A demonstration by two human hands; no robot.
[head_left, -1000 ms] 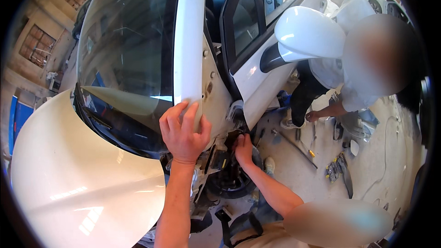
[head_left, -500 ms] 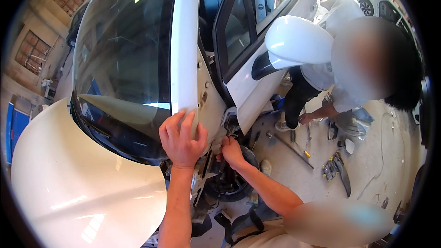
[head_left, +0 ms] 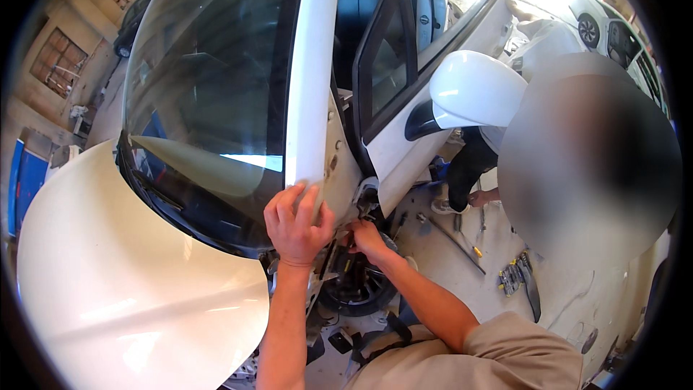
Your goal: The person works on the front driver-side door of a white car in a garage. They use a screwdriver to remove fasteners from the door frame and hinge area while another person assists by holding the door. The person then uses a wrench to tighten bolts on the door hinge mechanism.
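My left hand (head_left: 296,227) lies against the bottom of the car's white windshield pillar (head_left: 309,94), with its fingers apart and slightly bent. Just right of it, my right hand (head_left: 369,240) is closed, fingertips tucked in by the bare body panel below the door hinge (head_left: 368,191). Whatever sits between those fingertips is hidden. Beneath the right hand, a black wheel (head_left: 357,285) shows in the opened front corner of the car. The white front door (head_left: 397,155) stands ajar, carrying a white side mirror (head_left: 478,90).
To the left spreads the white hood (head_left: 144,282) under the windshield (head_left: 209,72). A co-worker in dark trousers (head_left: 473,162) crouches beyond the door. On the floor lie a long bar (head_left: 453,243), a yellow-tipped tool (head_left: 476,251) and a tool set (head_left: 512,274).
The whole view has shifted a little, so the car sits further right. The co-worker's head has come nearer and lower. Both my hands keep their places on the car.
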